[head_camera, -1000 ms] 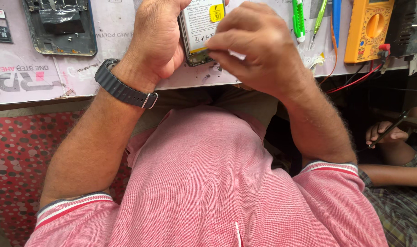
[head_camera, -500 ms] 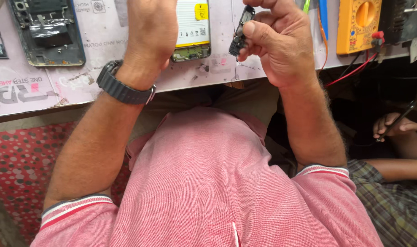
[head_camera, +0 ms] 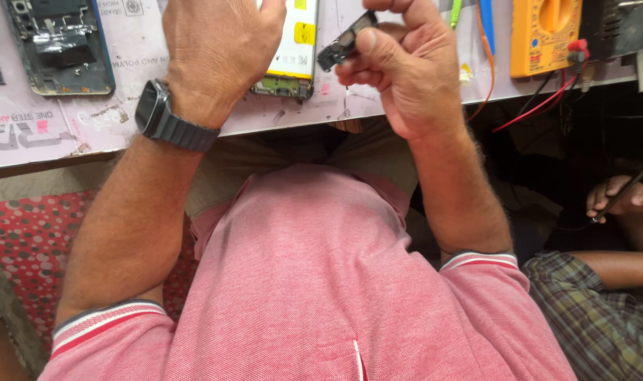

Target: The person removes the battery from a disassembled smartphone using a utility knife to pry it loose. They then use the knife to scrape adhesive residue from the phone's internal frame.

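Small dark phone part (head_camera: pixel 344 44) pinched between thumb and fingertips of right hand (head_camera: pixel 399 70), lifted clear of the opened phone (head_camera: pixel 291 49) lying on the pale bench mat (head_camera: pixel 110 120). Right-hand fingers curled tight together around the part; only its upper end visible past the thumb. Left hand (head_camera: pixel 219 49) flat, palm down, pressing the phone's near edge; fingers together, fingertips cut off by frame top, so cannot tell whether hooked over the phone's far edge. Dark wristwatch (head_camera: pixel 170 116) on left wrist.

Risks, as judged: grip narrow, part could slip and drop onto lap or floor below bench edge; squeezing too hard could bend or crack it. Exposed board at the phone's near end sits just beside left palm, open to a knock or smear. Red test leads (head_camera: pixel 540 106) from yellow multimeter (head_camera: pixel 543 35) hang near right forearm; snag possible on a wide elbow swing.

Pose: both forearms raised from the torso, elbows bent, right wrist cocked inward toward the phone, left wrist straight.
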